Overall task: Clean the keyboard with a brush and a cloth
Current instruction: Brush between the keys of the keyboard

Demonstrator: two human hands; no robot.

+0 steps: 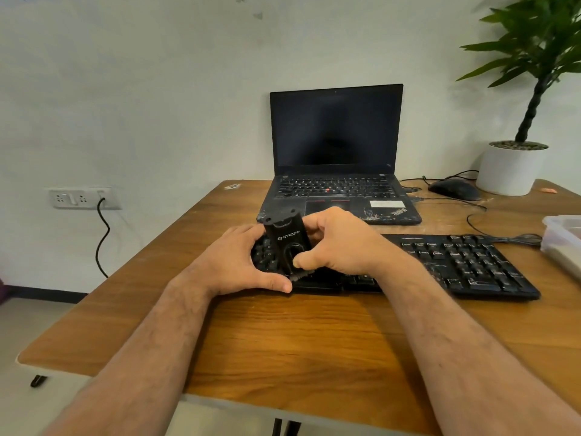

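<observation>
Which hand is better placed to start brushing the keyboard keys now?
Probably the right hand: its grip is already around the black brush tool, held over the keyboard. The left hand rests on the keyboard's left end, steadying it.

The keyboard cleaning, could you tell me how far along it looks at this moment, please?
Nothing looks finished yet. In hand: the right hand grips a black brush tool held over the left end of the keyboard, while the left hand rests there, apparently steadying it. Left: the uncovered keys to the right, and the cloth wipe; no cloth is clearly visible.
</observation>
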